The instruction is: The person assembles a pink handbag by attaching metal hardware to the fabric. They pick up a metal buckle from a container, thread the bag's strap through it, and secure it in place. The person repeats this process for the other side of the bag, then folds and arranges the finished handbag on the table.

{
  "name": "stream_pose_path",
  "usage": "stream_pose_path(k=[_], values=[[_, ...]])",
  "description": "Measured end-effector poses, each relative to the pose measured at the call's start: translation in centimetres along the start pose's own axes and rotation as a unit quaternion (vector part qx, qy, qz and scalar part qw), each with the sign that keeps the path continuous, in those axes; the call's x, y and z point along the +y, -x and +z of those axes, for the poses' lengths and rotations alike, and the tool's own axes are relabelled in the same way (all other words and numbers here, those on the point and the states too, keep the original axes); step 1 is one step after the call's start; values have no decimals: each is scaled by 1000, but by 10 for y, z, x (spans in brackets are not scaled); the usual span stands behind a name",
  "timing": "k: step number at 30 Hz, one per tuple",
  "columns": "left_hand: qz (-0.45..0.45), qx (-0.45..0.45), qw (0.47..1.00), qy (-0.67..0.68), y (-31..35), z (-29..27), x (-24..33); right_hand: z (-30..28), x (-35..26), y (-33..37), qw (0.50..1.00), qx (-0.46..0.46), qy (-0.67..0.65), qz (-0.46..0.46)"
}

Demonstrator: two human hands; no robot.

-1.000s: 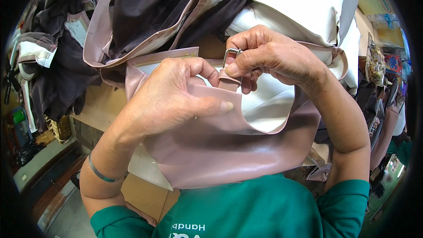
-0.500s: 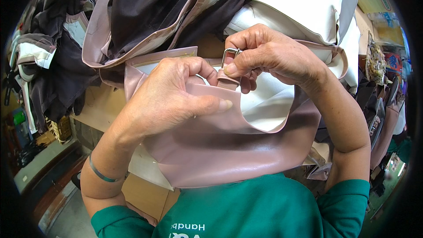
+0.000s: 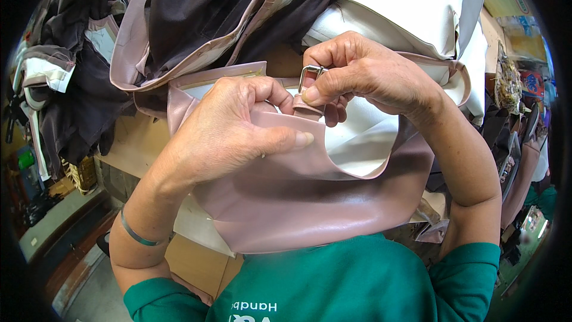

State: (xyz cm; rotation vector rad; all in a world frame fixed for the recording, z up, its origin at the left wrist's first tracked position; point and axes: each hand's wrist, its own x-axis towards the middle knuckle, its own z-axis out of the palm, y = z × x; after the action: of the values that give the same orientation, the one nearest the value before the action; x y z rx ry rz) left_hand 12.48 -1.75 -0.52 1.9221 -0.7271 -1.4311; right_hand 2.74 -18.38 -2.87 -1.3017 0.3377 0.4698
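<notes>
A pink handbag body (image 3: 333,206) with a pale inner side rests against my green shirt front. My left hand (image 3: 229,122) is closed on its upper edge, thumb on the outer face and fingers behind. At that edge a short pink strap tab (image 3: 308,111) is looped through a silver metal buckle (image 3: 311,75). My right hand (image 3: 363,74) pinches the tab and buckle between thumb and fingers, just right of the left hand's fingertips. A rounded cutout (image 3: 360,149) in the bag panel shows the white backing below my right hand. Part of the tab is hidden under the fingers.
Several unfinished bag pieces with dark lining (image 3: 205,15) lie beyond my hands at the left. White panels (image 3: 411,9) are stacked at the far right. Dark fabric (image 3: 77,119) hangs over the table's left side. A brown board (image 3: 193,265) shows beside my left elbow.
Almost nothing differs. Both hands keep their grip, and my right fingers have shifted very slightly around the buckle and tab.
</notes>
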Motion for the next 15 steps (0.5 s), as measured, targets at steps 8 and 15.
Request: stream_pose_path(k=[8,15], values=[[-1,2,1000,8,0,1,1,1,0,1,1000,-4,-6,-3],[17,11,999,25,1,2,0,2,-2,4,999,-7,-34,6]])
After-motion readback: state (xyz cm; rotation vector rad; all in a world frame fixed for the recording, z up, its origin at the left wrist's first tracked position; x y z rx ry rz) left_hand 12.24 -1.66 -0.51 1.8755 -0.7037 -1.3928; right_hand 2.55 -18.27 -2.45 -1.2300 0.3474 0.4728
